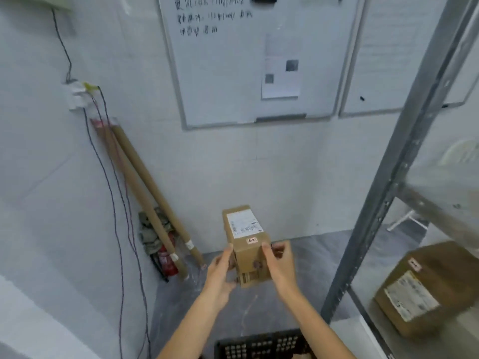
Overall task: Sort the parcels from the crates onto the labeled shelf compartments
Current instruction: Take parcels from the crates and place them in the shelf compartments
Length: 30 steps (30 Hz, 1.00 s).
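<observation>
Brown cardboard parcel [245, 229] with a white shipping label is held in mid-air before the wall, above the black crate [261, 343] at the bottom edge of the view. Both hands grasp its near end: the left hand [220, 273] curls round its left side and the right hand [281, 265] grips its right side. A larger parcel [427, 288] lies on a low level of the metal shelf [404, 156] to the right, well apart.

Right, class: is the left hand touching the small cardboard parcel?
Touching. The head view shows the left hand curled round the left side of the small cardboard parcel.
</observation>
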Available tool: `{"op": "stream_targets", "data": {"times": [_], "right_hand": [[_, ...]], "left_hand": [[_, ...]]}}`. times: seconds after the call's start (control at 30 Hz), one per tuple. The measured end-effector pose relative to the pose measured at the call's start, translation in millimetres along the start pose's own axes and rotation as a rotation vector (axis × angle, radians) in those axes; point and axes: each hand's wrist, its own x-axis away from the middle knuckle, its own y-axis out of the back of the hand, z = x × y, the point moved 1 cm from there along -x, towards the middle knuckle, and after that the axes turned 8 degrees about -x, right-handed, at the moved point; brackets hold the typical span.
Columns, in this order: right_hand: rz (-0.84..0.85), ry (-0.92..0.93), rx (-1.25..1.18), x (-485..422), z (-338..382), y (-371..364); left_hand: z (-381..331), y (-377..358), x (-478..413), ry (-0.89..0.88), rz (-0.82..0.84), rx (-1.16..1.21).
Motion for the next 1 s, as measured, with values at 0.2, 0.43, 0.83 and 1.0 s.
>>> {"op": "stream_targets", "data": {"times": [0.2,0.43,0.83,1.0], "right_hand": [[-0.117,0.198,-0.068,39,54,7],[-0.208,0.302,-0.055,91,77,13],[-0.25,0.125,-0.247,171,86,53],[-0.219,0.078,-0.315,226,79,92]], "left_hand": [[-34,-9,33,-0.037,0.333,0.047],[-56,-18,65,0.047,0.591,0.012],[-30,-29,130,-0.131,0.833,-0.107],[11,-49,180,-0.202,0.861,-0.135]]}}
